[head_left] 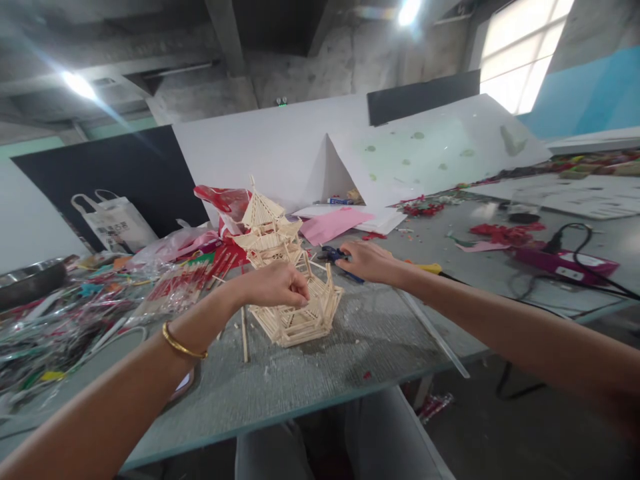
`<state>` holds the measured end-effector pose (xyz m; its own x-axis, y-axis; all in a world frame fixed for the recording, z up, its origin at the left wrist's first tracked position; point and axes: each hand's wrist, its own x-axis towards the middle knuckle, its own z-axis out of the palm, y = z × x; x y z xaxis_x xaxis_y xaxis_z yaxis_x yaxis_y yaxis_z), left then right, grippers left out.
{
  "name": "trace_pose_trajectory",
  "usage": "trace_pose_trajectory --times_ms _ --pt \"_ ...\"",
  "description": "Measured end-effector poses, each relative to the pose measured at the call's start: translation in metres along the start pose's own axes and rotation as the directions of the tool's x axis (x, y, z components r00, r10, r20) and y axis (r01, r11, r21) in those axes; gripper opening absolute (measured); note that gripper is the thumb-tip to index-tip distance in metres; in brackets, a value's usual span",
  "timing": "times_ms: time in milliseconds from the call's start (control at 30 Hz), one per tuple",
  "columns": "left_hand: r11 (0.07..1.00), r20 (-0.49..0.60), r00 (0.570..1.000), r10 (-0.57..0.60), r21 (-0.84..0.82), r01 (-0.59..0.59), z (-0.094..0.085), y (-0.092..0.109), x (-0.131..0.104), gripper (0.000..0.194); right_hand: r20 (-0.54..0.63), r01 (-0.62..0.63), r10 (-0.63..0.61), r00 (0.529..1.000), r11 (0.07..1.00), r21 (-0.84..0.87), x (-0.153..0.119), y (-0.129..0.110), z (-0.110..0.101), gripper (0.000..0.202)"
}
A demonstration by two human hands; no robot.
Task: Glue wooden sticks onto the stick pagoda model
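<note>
Pale wooden sticks form one tiered, pagoda-shaped model, standing on the grey table just beyond and beneath the left hand. Left hand: fingers curled narrow over the model's near side; can't tell if it grips anything. Right hand: fingers bent over one pair of dark blue-handled pliers, touching; can't tell how firm the grip is. One gold metal bangle on left wrist. One loose pale wooden stick nearer than left hand. One long translucent rod on near side of right hand. One pink flat sheet beyond right hand. One purple power strip well right of it. Plastic-wrapped clutter left of left hand, too jumbled to count.
</note>
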<state>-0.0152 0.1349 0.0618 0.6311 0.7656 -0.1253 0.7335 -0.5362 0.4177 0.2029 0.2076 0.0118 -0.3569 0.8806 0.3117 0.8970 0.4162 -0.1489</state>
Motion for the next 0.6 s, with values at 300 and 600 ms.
trace_pose_trajectory --times_ms 300,600 --pt "1.000 -0.079 0.997 0.008 -0.017 -0.009 -0.006 0.007 -0.009 0.018 0.008 0.027 -0.027 1.000 0.999 0.032 -0.011 0.002 -0.012 0.030" --pt "0.953 -0.470 0.829 -0.303 -0.162 0.256 -0.013 0.010 -0.085 0.024 -0.032 -0.029 0.026 0.999 0.995 -0.091 -0.016 0.056 -0.032 0.026"
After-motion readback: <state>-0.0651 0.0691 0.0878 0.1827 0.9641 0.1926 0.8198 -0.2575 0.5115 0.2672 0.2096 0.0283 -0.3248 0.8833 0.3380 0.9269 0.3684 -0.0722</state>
